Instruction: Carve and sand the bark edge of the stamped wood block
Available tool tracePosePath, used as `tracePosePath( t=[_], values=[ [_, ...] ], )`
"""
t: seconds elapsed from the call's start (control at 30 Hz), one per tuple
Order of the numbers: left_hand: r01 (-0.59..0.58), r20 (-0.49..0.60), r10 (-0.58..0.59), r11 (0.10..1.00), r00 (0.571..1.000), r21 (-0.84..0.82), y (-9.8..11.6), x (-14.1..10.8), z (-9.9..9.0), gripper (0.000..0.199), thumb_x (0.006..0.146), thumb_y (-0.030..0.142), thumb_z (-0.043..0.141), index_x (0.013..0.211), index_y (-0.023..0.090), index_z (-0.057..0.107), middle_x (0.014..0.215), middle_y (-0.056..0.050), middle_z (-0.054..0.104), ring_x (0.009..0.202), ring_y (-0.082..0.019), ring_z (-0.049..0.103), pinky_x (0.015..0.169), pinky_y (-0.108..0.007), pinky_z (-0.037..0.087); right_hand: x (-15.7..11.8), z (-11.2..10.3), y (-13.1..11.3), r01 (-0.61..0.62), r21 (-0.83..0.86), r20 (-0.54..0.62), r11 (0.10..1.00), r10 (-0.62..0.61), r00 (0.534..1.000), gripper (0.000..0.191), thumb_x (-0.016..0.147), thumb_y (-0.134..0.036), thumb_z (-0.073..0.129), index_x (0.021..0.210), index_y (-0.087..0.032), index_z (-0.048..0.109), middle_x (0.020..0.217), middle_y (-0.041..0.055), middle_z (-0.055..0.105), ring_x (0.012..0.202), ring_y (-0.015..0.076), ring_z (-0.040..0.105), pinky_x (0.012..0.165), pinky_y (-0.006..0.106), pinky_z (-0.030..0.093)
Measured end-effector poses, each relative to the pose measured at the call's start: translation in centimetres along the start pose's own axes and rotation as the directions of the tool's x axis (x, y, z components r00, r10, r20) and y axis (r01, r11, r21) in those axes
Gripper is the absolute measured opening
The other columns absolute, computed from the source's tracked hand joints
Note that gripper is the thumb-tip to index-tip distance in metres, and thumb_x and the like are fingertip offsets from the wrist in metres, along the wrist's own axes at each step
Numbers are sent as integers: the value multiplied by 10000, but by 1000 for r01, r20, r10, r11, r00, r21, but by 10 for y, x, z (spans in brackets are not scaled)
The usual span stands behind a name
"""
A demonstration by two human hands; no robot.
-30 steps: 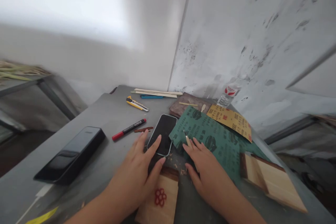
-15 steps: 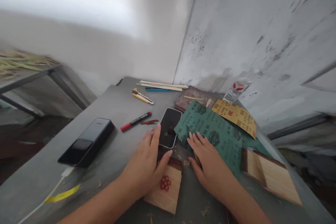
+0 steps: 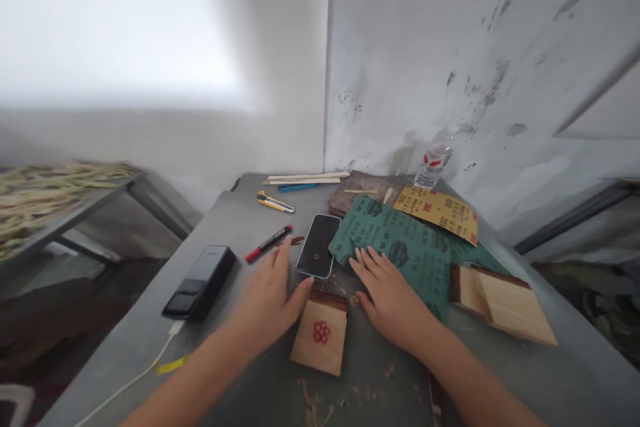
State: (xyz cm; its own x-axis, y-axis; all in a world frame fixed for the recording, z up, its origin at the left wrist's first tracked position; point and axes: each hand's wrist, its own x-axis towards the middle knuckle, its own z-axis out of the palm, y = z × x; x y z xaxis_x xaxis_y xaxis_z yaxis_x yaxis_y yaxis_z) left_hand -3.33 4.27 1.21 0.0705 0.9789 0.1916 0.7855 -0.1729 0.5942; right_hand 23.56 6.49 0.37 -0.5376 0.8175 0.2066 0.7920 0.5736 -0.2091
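Note:
My left hand (image 3: 267, 300) is open, thumb and fingers apart, over the table just left of the smartphone (image 3: 319, 247). Its fingertips are close to a black marker with red ends (image 3: 270, 243) and thin dark wood slivers (image 3: 297, 241). My right hand (image 3: 387, 293) lies with fingers stretched out on the edge of a green sandpaper sheet (image 3: 395, 237). A slim pale stick-like tool (image 3: 359, 255) shows at its fingertips; the rest is hidden beneath the hand. Between the hands lies a small wooden block (image 3: 319, 347) with a red flower drawn on it.
A black power bank (image 3: 200, 283) with a white cable sits left. Farther back are a yellow utility knife (image 3: 275, 202), pale wood strips (image 3: 305, 179), a brown slab (image 3: 357, 190), yellow sandpaper (image 3: 440, 212) and a bottle (image 3: 433, 163). More wood pieces (image 3: 510, 303) lie right.
My left hand has drawn back left from the phone and the block, toward the marker. My right hand stays by the green sandpaper. The view has tilted up and shifted.

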Motion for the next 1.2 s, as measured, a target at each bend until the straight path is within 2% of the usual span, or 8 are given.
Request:
tracePosePath(
  t=[0.13, 0.3, 0.47, 0.6, 0.67, 0.83, 1.0, 1.2],
  values=[
    [94, -24, -95, 994, 995, -48, -13, 5, -11, 490, 962, 385, 673, 1409, 216, 565, 1500, -131, 562, 1328, -344, 576, 1086, -618, 493, -2, -6, -1, 3, 16, -4, 1000, -3, 1000, 452, 1006, -349, 685, 1426, -221, 578, 1529, 127, 516, 1334, 340, 551, 1080, 598, 475],
    [275, 27, -275, 944, 961, -184, -5, 22, -17, 421, 968, 393, 668, 1336, 198, 610, 1382, -118, 639, 1185, -295, 659, 984, -539, 572, -2, -12, -2, 18, 29, 20, 999, -19, 1000, 440, 1007, -356, 682, 1415, -223, 586, 1522, 126, 522, 1327, 335, 556, 1079, 594, 475],
    [456, 241, -398, 843, 885, -283, 10, 55, -22, 410, 968, 400, 668, 1319, 195, 617, 1331, -110, 661, 1116, -273, 683, 932, -504, 597, -2, -14, -2, 24, 57, 40, 998, -27, 999, 448, 1006, -352, 683, 1422, -222, 581, 1532, 126, 513, 1343, 341, 543, 1091, 605, 460],
    [569, 484, -373, 740, 792, -360, 12, 72, -22, 376, 972, 407, 661, 1276, 187, 638, 1278, -102, 684, 1056, -253, 699, 886, -470, 613, -2, -15, -2, 26, 65, 49, 998, -30, 998, 457, 1004, -344, 686, 1431, -222, 575, 1545, 127, 502, 1359, 348, 530, 1099, 613, 451],
    [578, 546, -310, 694, 778, -429, 10, 74, -19, 373, 970, 402, 665, 1275, 188, 640, 1291, -103, 679, 1070, -257, 695, 892, -473, 613, -2, -15, -1, 24, 62, 57, 998, -28, 998, 464, 1003, -337, 689, 1436, -222, 572, 1553, 128, 494, 1369, 352, 521, 1104, 619, 445],
    [591, 598, -199, 558, 776, -582, 0, 71, -9, 389, 970, 384, 669, 1305, 193, 621, 1313, -107, 666, 1087, -261, 690, 891, -475, 615, -2, -11, 0, 4, 76, 104, 997, -12, 994, 505, 1003, -323, 689, 1478, -234, 542, 1614, 130, 433, 1441, 372, 449, 1148, 649, 390],
    [639, 626, -214, 484, 749, -598, -6, 75, -1, 377, 964, 356, 681, 1297, 191, 622, 1284, -101, 675, 1063, -254, 695, 868, -459, 621, -1, -6, 0, -35, 120, 123, 992, 20, 992, 572, 1021, -278, 615, 1565, -201, 459, 1670, 162, 374, 1547, 385, 299, 1212, 666, 299],
    [682, 650, -254, 447, 717, -578, -3, 77, -2, 364, 969, 347, 676, 1291, 188, 617, 1224, -90, 691, 977, -226, 708, 791, -407, 631, 1, -8, -3, -81, 204, -17, 976, 86, 996, 470, 1044, -272, 503, 1507, -196, 537, 1618, 131, 470, 1547, 344, 329, 1224, 636, 340]
  ],
)
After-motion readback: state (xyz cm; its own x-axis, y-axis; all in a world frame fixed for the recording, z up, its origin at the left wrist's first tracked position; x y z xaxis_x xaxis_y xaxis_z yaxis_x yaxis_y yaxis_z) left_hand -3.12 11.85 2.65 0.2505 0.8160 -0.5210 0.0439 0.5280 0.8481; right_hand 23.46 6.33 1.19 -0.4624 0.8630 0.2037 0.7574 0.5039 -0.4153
